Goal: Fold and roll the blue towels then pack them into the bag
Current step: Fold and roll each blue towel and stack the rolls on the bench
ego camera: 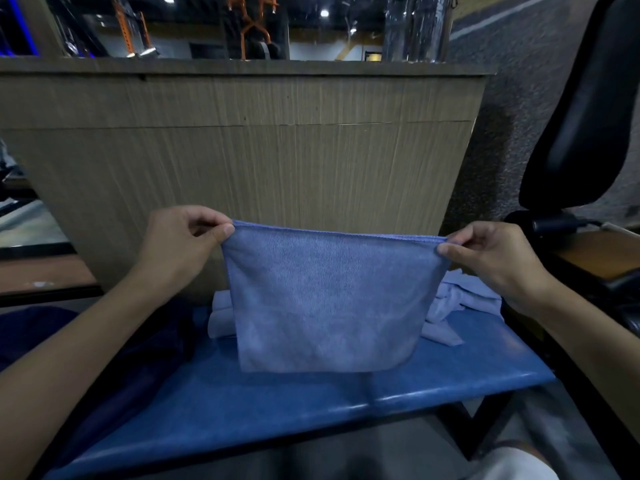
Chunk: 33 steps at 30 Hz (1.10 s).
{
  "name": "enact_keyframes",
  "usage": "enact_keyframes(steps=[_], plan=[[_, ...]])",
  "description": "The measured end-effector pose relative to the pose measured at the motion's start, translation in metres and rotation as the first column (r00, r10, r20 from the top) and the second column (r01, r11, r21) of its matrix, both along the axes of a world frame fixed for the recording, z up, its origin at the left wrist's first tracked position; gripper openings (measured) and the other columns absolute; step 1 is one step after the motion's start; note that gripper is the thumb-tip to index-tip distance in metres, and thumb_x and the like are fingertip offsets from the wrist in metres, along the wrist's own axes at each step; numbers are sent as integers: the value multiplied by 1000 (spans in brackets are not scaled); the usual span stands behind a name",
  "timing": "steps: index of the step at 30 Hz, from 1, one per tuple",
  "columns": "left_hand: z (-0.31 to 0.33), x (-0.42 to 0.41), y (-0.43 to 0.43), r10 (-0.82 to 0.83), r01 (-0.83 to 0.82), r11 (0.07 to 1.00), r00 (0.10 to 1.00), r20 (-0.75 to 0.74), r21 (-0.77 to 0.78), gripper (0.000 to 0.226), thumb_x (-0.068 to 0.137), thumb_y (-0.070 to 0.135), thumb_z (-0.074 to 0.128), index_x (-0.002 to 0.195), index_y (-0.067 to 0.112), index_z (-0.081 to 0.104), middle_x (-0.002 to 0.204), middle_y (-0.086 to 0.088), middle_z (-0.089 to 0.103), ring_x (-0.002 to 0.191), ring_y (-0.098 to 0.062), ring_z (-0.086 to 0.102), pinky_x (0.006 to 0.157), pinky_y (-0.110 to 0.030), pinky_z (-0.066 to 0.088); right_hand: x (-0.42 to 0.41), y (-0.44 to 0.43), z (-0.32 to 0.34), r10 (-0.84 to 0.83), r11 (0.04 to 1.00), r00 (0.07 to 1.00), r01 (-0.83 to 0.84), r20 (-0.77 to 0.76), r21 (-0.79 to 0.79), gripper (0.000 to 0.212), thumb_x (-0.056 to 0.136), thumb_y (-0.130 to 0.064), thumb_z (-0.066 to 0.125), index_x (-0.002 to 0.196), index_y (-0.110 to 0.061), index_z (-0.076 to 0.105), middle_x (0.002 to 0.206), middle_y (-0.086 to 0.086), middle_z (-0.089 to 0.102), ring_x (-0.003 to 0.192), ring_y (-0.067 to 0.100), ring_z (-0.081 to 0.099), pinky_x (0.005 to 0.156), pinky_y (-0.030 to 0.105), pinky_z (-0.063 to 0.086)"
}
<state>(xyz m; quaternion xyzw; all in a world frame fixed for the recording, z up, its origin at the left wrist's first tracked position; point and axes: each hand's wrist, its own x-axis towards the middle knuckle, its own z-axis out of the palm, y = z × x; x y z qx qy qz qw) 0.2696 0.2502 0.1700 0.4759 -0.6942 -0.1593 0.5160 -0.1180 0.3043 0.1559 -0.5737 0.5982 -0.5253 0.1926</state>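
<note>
Blue towel (325, 299) hanging, corners pinched between hands

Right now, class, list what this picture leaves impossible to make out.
Head view: how many rolled pale-blue towels lie behind the held blue microfibre towel, which hides them.
Head view: the crumpled pale towel pile, partly covered by that towel and the right hand.
Head view: whether the dark blue fabric left of them is the bag; too dim.
</note>
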Motion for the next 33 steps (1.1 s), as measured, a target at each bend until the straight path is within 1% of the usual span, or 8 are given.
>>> enact_keyframes(steps=[7, 10, 12, 17, 20, 23, 26, 33], plan=[[-6, 8, -6, 7, -5, 998, 1000, 22, -60, 51, 84, -3, 70, 78, 48, 67, 75, 25, 68, 70, 6, 62, 69, -7, 48, -2, -3, -1, -13, 999, 1000, 13, -20, -36, 16, 79, -6, 77, 74, -1, 63, 86, 27, 69, 72, 25, 60, 74, 45, 52], [-8, 7, -5, 37, -14, 992, 984, 174, -129, 34, 89, -4, 63, 105, 24, 71, 80, 14, 65, 74, 3, 56, 75, -2, 41, -2, -5, -3, 32, 998, 999, -34, -20, -62, 13, 82, -1, 73, 81, -6, 61, 83, 24, 66, 70, 17, 60, 67, 30, 51], [-9, 8, -5, 73, 14, 973, 930, 361, -231, 20, 92, -2, 57, 103, 6, 72, 89, 2, 62, 81, 0, 53, 79, -5, 38, -1, -7, -6, 65, 996, 995, -70, -82, -57, 14, 84, -1, 71, 91, -11, 65, 84, 16, 66, 67, 7, 59, 62, 17, 50], [-11, 6, -1, 76, 18, 981, 883, 462, -195, 15, 96, 5, 53, 93, 13, 65, 85, 4, 60, 80, -14, 55, 73, -23, 36, -3, -12, -13, 58, 997, 971, -68, -234, -35, 11, 89, -6, 67, 80, -13, 68, 74, 1, 68, 65, 1, 58, 73, 26, 50], [-12, 7, 4, 57, -3, 992, 900, 432, -125, 17, 98, 9, 51, 87, 19, 58, 66, 15, 58, 65, -2, 57, 61, -16, 37, -6, -11, -14, 73, 997, 971, -78, -226, -15, 6, 90, -9, 66, 84, -8, 67, 77, 3, 70, 72, 5, 61, 79, 34, 53], [-17, 5, 6, -64, 30, 984, 979, 194, 175, 17, 101, 9, 46, 89, 7, 58, 50, -1, 61, 43, -8, 58, 46, -19, 47, -4, -7, -13, 113, 994, 969, -112, -222, 14, 9, 90, -7, 65, 83, -2, 65, 65, 2, 62, 56, 0, 52, 61, 18, 46], [-24, 8, 6, -151, 142, 902, 989, -12, 408, 12, 99, 2, 49, 97, 0, 60, 57, -16, 65, 51, -25, 67, 50, -30, 58, -5, -3, -14, 174, 984, 964, -164, -200, 66, 13, 91, -7, 63, 83, 3, 63, 55, 7, 53, 45, 3, 43, 47, 13, 38], [-44, 10, -11, -178, 161, 833, 984, -18, 529, 14, 98, -2, 50, 100, 0, 64, 75, -23, 71, 71, -30, 73, 64, -34, 62, -4, -26, -34, 177, 975, 968, -148, -179, 165, 16, 93, -10, 63, 79, -1, 62, 59, 16, 56, 52, 15, 49, 53, 27, 41]])
